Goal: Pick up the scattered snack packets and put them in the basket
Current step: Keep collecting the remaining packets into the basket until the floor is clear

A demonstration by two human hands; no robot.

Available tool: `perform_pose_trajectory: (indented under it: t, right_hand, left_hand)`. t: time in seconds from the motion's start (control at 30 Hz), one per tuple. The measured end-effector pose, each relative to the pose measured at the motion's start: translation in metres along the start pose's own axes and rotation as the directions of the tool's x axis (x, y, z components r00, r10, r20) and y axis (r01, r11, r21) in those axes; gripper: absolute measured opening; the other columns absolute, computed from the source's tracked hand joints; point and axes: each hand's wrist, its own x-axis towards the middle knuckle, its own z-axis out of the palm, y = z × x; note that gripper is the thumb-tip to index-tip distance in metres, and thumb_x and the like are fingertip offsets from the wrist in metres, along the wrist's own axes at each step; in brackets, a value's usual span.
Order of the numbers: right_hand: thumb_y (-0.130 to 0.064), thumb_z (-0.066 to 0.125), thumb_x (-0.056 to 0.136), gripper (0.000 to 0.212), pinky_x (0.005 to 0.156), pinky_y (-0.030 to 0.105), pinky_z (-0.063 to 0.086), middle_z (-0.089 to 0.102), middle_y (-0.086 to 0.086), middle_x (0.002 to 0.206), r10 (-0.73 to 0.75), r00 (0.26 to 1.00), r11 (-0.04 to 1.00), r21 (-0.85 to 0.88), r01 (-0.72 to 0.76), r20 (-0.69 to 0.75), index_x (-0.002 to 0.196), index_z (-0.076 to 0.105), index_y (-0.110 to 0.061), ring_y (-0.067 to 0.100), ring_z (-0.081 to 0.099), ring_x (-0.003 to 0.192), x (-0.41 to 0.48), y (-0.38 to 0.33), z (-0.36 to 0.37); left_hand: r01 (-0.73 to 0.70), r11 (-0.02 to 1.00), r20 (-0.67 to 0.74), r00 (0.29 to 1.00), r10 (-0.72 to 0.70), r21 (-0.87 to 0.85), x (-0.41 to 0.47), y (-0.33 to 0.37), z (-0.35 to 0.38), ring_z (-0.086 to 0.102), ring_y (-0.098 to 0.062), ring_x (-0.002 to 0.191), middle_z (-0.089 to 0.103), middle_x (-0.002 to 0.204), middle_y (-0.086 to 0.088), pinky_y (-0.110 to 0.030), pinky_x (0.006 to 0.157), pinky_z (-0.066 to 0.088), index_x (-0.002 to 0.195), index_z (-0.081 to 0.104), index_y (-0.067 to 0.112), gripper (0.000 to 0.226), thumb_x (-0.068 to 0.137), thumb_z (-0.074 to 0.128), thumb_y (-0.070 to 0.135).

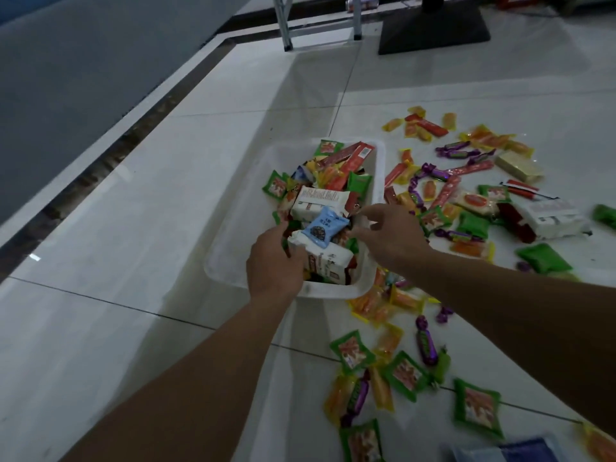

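A white plastic basket (233,225) stands on the tiled floor, partly filled with snack packets. My left hand (273,265) reaches in at the near end and grips the end of a white packet (333,261). A small blue packet (321,230) lies on top just beyond it. Above the basket's right rim hovers my right hand (390,236), thumb and forefinger spread toward the pile with nothing between them. Several packets lie scattered to the right and in front: green packets (473,225), orange packets (405,298), purple candies (426,341) and a white box (553,218).
A black stand base (433,28) and grey metal legs (286,25) are at the far end of the floor. A dark strip (110,155) runs along the floor on the left. A blue packet (523,451) shows at the bottom right edge.
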Motion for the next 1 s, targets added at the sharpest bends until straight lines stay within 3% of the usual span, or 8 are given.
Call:
perform_pose_trajectory:
  t: [0.2, 0.37, 0.57, 0.77, 1.0]
  right_hand:
    - [-0.024, 0.068, 0.088, 0.043, 0.096, 0.033, 0.043, 0.062, 0.01, 0.126, -0.03, 0.996, 0.999, -0.035, 0.028, -0.078, 0.127, 0.06, -0.008, 0.024, 0.058, 0.113, -0.013, 0.03, -0.043]
    - [-0.029, 0.07, 0.086, 0.052, 0.103, 0.034, 0.041, 0.057, 0.008, 0.135, 0.009, 1.0, 0.992, -0.123, -0.01, -0.008, 0.133, 0.055, -0.014, 0.024, 0.054, 0.123, -0.027, 0.068, -0.089]
    - [-0.037, 0.068, 0.086, 0.059, 0.099, 0.029, 0.039, 0.052, 0.006, 0.14, 0.1, 0.995, 0.953, -0.288, -0.092, 0.013, 0.138, 0.05, -0.016, 0.023, 0.051, 0.125, -0.058, 0.111, -0.15]
    - [-0.046, 0.071, 0.081, 0.074, 0.097, 0.028, 0.04, 0.05, 0.008, 0.142, 0.246, 0.967, 0.905, -0.376, -0.201, 0.074, 0.144, 0.041, -0.019, 0.025, 0.049, 0.126, -0.095, 0.152, -0.195]
    - [-0.046, 0.079, 0.072, 0.09, 0.101, 0.027, 0.037, 0.046, 0.005, 0.144, 0.3, 0.928, 0.849, -0.505, -0.154, 0.221, 0.147, 0.035, -0.023, 0.022, 0.045, 0.129, -0.138, 0.185, -0.205]
  left_hand:
    - [-0.12, 0.992, 0.099, 0.988, 0.123, -0.039, -0.015, 0.04, 0.023, 0.051, -0.021, 0.121, 0.055, 0.132, -0.001, -0.036, 0.101, 0.044, 0.137, 0.05, 0.018, 0.051, 0.089, 0.064, 0.03]
    - [-0.192, 0.981, 0.188, 0.963, 0.195, -0.029, -0.036, 0.077, 0.052, 0.048, -0.019, 0.124, 0.052, 0.137, 0.001, -0.038, 0.102, 0.043, 0.14, 0.046, 0.024, 0.054, 0.089, 0.062, 0.037]
    - [-0.252, 0.966, 0.29, 0.922, 0.256, -0.053, -0.067, 0.116, 0.093, 0.042, -0.02, 0.13, 0.046, 0.143, 0.0, -0.041, 0.108, 0.038, 0.141, 0.044, 0.025, 0.057, 0.089, 0.06, 0.043]
    - [-0.354, 0.935, 0.438, 0.842, 0.315, 0.009, -0.106, 0.134, 0.125, 0.031, -0.018, 0.138, 0.037, 0.15, 0.003, -0.038, 0.112, 0.031, 0.145, 0.037, 0.03, 0.061, 0.09, 0.057, 0.045]
    - [-0.511, 0.859, 0.585, 0.707, 0.398, 0.032, -0.137, 0.122, 0.149, 0.03, -0.017, 0.138, 0.037, 0.15, 0.005, -0.039, 0.113, 0.029, 0.147, 0.031, 0.032, 0.066, 0.089, 0.057, 0.05]
